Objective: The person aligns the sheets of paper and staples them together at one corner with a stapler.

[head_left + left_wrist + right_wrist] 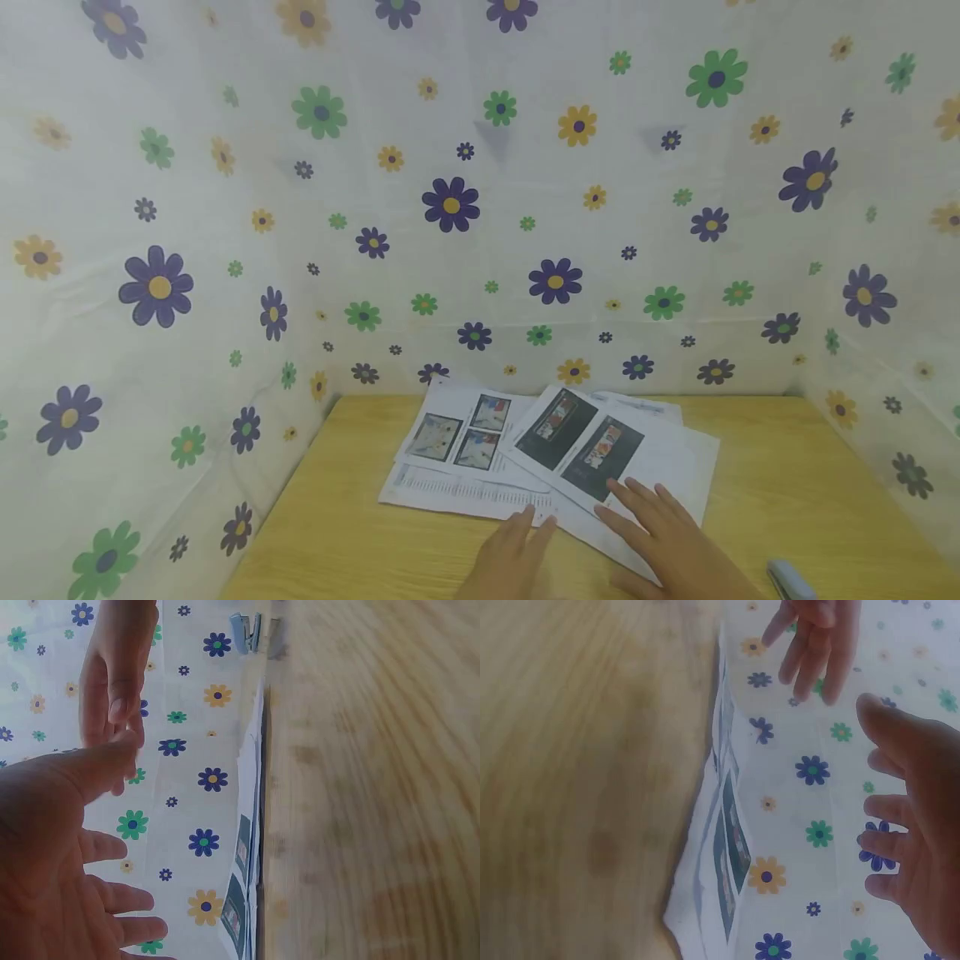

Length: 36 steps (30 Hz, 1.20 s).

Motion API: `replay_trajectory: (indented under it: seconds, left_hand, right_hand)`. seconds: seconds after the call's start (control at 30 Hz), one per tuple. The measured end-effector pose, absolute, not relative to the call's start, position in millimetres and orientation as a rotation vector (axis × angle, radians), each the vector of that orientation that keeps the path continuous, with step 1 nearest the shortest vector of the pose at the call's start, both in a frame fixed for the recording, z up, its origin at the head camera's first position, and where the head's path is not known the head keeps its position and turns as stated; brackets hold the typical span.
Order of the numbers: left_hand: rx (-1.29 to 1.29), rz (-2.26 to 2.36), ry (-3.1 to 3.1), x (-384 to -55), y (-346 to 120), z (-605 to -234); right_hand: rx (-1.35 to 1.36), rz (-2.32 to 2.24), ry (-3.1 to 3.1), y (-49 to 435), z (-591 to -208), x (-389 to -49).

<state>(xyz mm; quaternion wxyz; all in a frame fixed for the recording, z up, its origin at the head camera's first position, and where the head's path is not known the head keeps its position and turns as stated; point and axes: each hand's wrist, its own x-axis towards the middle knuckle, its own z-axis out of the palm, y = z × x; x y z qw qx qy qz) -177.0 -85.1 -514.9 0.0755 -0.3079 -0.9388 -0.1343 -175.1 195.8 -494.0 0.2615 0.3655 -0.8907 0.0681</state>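
Note:
Several loose printed sheets lie in an untidy, fanned-out pile on the table. On top at the right is a sheet with two dark pictures [551,473]; a sheet with three smaller pictures [465,429] lies to its left. Under these, a sheet with a printed row of marks [450,500] sticks out toward the front. My left hand [510,554], fingers spread and holding nothing, is over the pile's front edge. My right hand [678,546] hovers by the pile's right front, fingers extended. Both wrist views show the hands raised above the papers [697,877], palms facing each other.
A light blue stapler [789,579] lies on the wooden table [322,517] at the front right, beyond my right hand. White cloth [225,208] printed with purple, green and orange flowers hangs along the back and both sides of the table.

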Motion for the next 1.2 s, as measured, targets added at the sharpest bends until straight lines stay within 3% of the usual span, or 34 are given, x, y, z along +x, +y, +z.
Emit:
replay_trajectory:
  seconds: [0.33, 0.63, 1.2]
  left_hand:
    - [-0.517, -1.335, -2.907, -177, -53, -502]
    - [-0.187, -1.462, -2.770, -186, -30, -498]
    - [0.268, -2.404, -2.327, -202, -3, -503]
  right_hand:
    - [0.869, 0.277, -2.473, 199, -467, -206]
    - [0.887, 0.268, -2.466, 207, -453, -252]
    - [0.622, 0.574, -2.807, 212, -470, -315]
